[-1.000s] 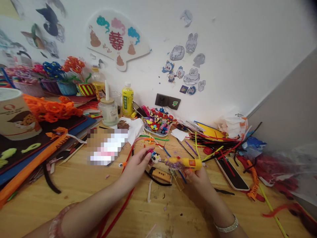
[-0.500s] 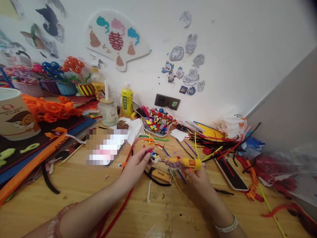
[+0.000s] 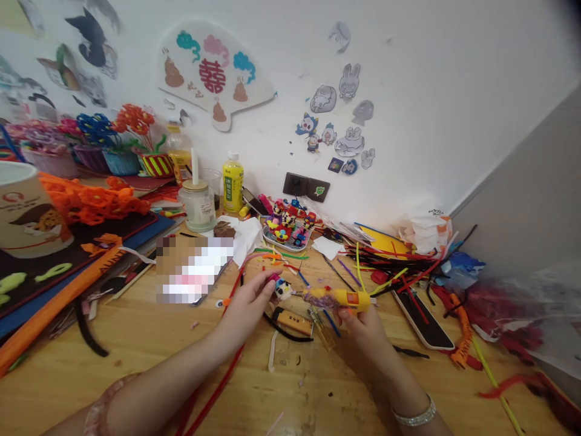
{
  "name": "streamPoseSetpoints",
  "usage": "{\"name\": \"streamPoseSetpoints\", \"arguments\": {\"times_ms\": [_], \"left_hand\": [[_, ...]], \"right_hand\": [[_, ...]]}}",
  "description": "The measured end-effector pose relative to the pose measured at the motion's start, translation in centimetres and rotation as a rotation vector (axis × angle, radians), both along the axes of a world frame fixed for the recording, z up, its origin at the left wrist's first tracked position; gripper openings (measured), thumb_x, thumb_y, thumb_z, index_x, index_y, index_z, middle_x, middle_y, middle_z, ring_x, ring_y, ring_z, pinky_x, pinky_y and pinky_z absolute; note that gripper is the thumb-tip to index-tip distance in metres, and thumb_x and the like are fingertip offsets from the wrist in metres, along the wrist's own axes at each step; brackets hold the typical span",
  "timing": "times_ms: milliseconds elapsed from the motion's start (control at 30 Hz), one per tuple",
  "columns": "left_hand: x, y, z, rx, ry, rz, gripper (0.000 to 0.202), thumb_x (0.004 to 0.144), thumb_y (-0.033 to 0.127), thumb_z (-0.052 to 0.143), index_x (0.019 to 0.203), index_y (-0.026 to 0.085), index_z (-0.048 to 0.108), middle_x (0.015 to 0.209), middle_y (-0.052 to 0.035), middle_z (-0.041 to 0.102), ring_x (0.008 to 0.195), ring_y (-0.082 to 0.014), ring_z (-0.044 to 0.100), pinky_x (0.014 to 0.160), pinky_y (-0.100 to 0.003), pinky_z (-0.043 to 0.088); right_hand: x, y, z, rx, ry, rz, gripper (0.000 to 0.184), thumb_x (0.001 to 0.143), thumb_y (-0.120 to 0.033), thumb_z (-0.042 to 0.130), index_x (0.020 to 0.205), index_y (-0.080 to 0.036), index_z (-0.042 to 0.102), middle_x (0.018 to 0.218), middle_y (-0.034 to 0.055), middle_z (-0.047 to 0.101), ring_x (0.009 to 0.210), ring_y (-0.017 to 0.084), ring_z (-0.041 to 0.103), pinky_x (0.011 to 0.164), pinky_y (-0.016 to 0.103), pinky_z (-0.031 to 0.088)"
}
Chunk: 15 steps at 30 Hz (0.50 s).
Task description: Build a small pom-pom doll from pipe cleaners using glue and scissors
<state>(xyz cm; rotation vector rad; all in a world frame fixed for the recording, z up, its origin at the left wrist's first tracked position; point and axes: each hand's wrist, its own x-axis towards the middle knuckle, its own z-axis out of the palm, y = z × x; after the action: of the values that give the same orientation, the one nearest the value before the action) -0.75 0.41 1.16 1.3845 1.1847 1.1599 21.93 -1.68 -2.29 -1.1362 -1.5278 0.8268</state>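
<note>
My left hand (image 3: 253, 295) pinches a small figurine (image 3: 284, 290) with a white face, black patches and a pink top. My right hand (image 3: 361, 324) is wrapped round a yellow glue gun (image 3: 338, 298), whose front is crusted with purple fuzz. The gun's nozzle points left at the figurine's side, and I cannot tell whether they touch. Beneath the hands lie an orange-brown box-like piece (image 3: 294, 321), a clear plastic piece (image 3: 324, 330) and a black pipe cleaner (image 3: 290, 334).
A tray (image 3: 290, 244) of small colourful figures stands at the back. Left are a pixelated phone (image 3: 195, 269), a jar (image 3: 198, 209), a yellow bottle (image 3: 233, 181) and a paper cup (image 3: 31, 212). Pipe cleaners (image 3: 403, 260) pile up at the right, beside a long dark-topped case (image 3: 424, 318).
Almost nothing differs. Both hands, the figurine and the glue gun keep practically the same places, with only a very slight shift of the view.
</note>
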Motion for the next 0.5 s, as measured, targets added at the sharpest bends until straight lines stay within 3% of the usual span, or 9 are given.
{"name": "streamPoseSetpoints", "arguments": {"times_ms": [500], "left_hand": [[-0.02,0.01,-0.05,0.021,0.051,-0.007,0.039,0.079,0.033,0.045,0.109,0.012,0.058,0.108,-0.0113,0.065,0.094,-0.0238,0.060,0.085,-0.039,0.046]], "right_hand": [[0.08,0.05,-0.03,0.016,-0.019,-0.007,0.022,0.074,-0.038,0.059,0.085,-0.019,0.060,0.075,0.0051,0.063,0.075,0.023,0.059,0.068,0.037,0.047]]}}
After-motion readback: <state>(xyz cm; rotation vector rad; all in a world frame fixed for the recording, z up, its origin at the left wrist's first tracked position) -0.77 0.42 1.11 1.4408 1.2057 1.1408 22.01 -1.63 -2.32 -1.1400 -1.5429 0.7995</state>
